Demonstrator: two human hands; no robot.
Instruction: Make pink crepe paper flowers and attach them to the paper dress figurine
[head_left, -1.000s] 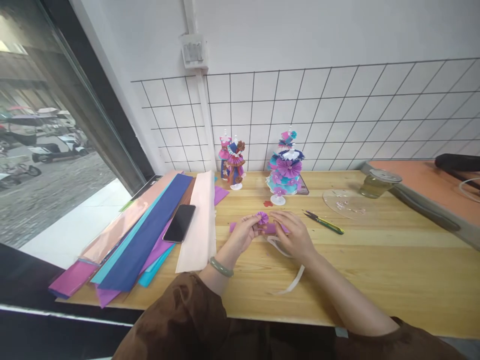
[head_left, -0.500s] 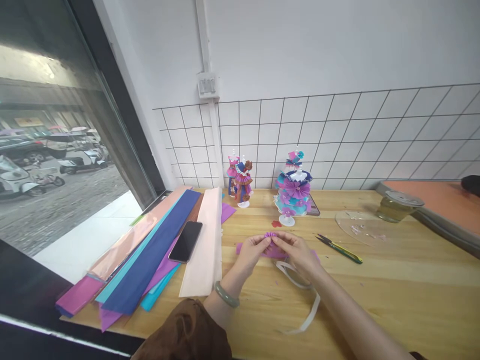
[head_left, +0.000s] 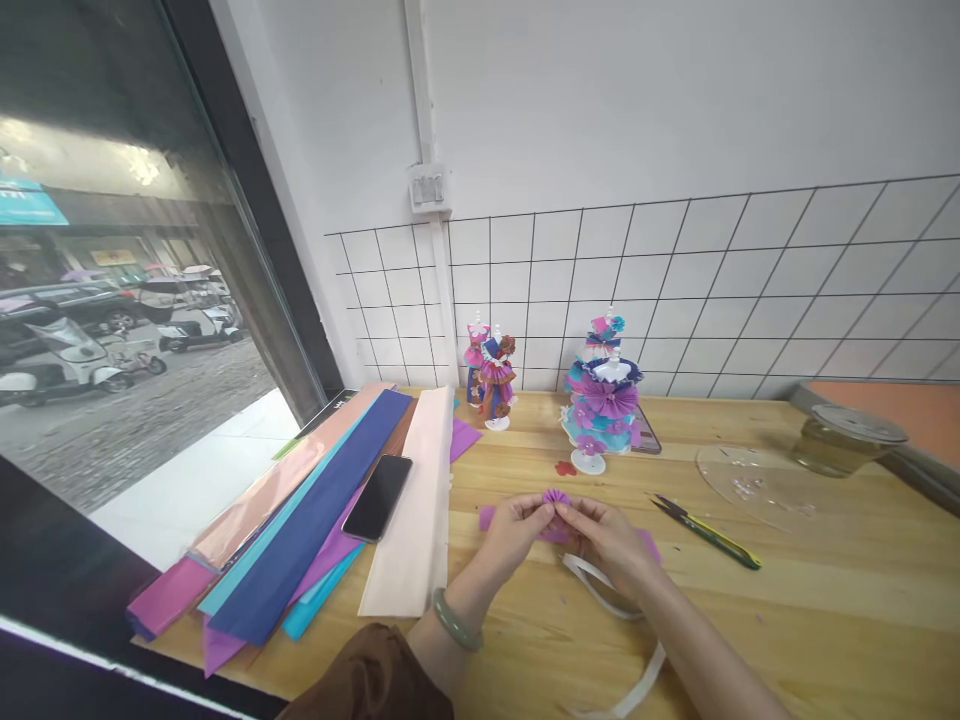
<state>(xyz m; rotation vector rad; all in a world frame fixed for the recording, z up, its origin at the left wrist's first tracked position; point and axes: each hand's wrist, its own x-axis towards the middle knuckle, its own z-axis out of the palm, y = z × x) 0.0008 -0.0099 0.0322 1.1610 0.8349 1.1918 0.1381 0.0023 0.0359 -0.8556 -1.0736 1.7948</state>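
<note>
Between both hands is a small pleated purple paper fan (head_left: 556, 497), pinched from below with its folds spread upward. My left hand (head_left: 517, 530), a green bangle at the wrist, has thumb and fingers closed on its left side. My right hand (head_left: 604, 538) grips its right side, the thumbs almost touching. Under the hands lies a strip of purple paper (head_left: 649, 546), partly covered by them. A white ribbon (head_left: 600, 580) curls on the table below my right hand and passes partly behind the forearm.
Folded coloured papers (head_left: 315, 500) and a black phone (head_left: 377, 497) lie at the left. Small mannequins in paper dresses (head_left: 496, 380), (head_left: 606, 400) stand at the back. Green-yellow snips (head_left: 709, 532), a clear disc with bits (head_left: 750, 485) and a lidded container (head_left: 847, 440) are at right.
The camera view has shifted, so everything sits slightly lower and further right. Both hands still pinch the purple fan, whose pleats now show more spread above the fingertips.
</note>
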